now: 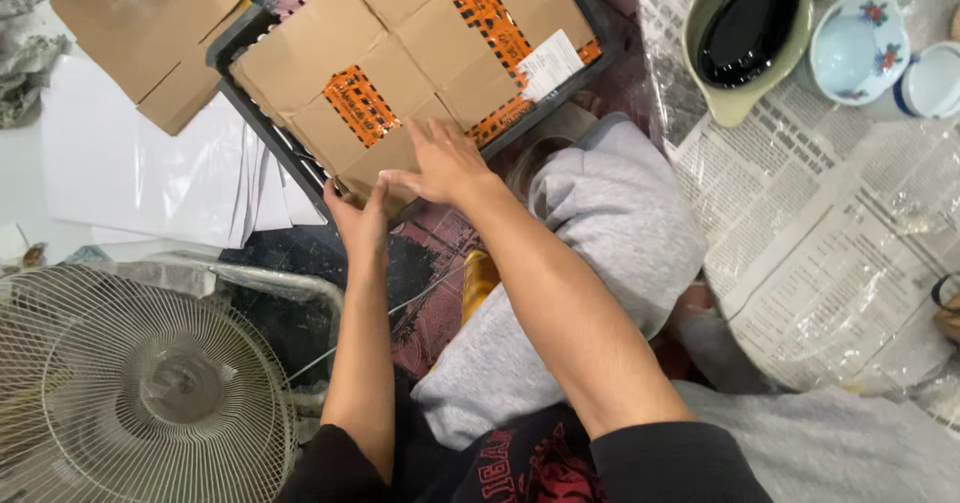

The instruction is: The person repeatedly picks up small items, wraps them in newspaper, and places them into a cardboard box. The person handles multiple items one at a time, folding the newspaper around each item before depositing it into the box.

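While both hands press flat and spread, left hand point(362, 221), right hand point(443, 163), the brown cardboard box point(400, 53) shows orange tape.

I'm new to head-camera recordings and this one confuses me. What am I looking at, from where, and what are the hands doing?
The single picture comes from a camera worn on a person's head, looking down at their own arms and lap. Both bare hands rest on a flattened cardboard box with orange tape, lying in a dark crate. The left hand touches its near edge; the right hand lies flat on top. Neither grips anything. Nearby: a fan, white paper sheets, and bowls on newspaper.
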